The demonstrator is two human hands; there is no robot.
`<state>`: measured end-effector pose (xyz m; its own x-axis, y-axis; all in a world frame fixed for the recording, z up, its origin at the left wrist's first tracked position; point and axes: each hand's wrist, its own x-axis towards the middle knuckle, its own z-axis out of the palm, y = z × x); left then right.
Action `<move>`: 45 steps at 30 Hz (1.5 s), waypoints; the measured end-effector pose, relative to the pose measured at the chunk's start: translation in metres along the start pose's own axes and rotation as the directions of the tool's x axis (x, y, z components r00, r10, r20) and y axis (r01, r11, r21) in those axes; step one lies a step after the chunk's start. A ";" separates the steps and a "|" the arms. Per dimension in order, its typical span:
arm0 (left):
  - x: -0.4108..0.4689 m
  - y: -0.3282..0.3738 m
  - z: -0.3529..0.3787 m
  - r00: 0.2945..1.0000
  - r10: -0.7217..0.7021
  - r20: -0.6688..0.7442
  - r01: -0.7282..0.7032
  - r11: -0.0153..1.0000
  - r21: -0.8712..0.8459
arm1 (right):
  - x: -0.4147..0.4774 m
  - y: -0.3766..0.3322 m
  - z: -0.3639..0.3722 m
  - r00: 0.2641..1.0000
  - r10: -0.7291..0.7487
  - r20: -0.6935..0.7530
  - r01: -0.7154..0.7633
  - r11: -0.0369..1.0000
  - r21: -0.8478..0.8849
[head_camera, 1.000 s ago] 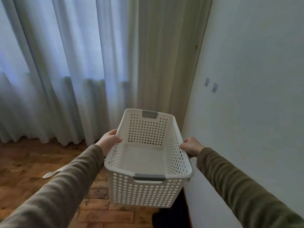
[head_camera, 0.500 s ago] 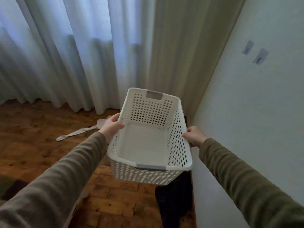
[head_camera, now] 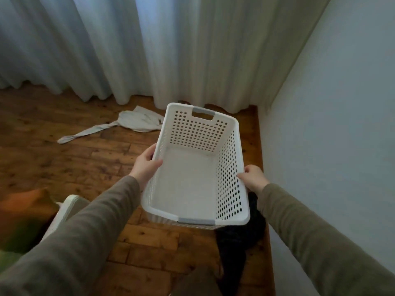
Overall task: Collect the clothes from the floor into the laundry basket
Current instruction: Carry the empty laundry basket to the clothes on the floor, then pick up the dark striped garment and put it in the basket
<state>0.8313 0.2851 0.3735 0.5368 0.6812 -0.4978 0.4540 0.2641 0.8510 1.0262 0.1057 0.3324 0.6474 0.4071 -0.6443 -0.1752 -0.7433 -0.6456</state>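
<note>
I hold an empty white perforated laundry basket (head_camera: pixel 230 129) above the wooden floor. My left hand (head_camera: pixel 146 165) grips its left rim and my right hand (head_camera: pixel 253 178) grips its right rim. A pale grey garment (head_camera: pixel 136 121) with a long twisted sleeve lies on the floor to the left of the basket, near the curtain. A dark garment (head_camera: pixel 237 242) lies on the floor under the basket's near right corner, beside the wall, partly hidden by the basket.
Long pale curtains (head_camera: pixel 128 50) hang across the back. A white wall (head_camera: pixel 342 124) runs along the right. A white furniture edge (head_camera: pixel 62 212) and orange and green cushions (head_camera: pixel 23 212) sit at the lower left.
My view has tilted down toward the floor. The basket has come lower, still held by both hands. The pale garment and the dark garment now show more fully.
</note>
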 end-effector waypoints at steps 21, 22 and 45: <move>0.221 -0.301 0.079 0.995 0.097 0.027 -0.100 0.981 0.165 | 0.278 0.265 0.157 0.999 0.017 0.048 -0.022 0.993 0.118; 0.225 -0.306 0.082 0.995 0.100 0.029 -0.103 0.981 0.166 | 0.284 0.271 0.159 0.999 0.011 0.045 -0.016 0.993 0.115; 0.254 -0.312 0.102 0.972 0.233 0.029 -0.232 0.939 0.252 | 0.379 0.375 0.122 0.995 0.023 -0.101 -0.088 0.700 -0.708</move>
<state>0.8988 0.3063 -0.0357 0.6480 0.7039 -0.2909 0.4811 -0.0821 0.8728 1.1155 0.0464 -0.2038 0.7152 0.3343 -0.6138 0.3457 -0.9324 -0.1050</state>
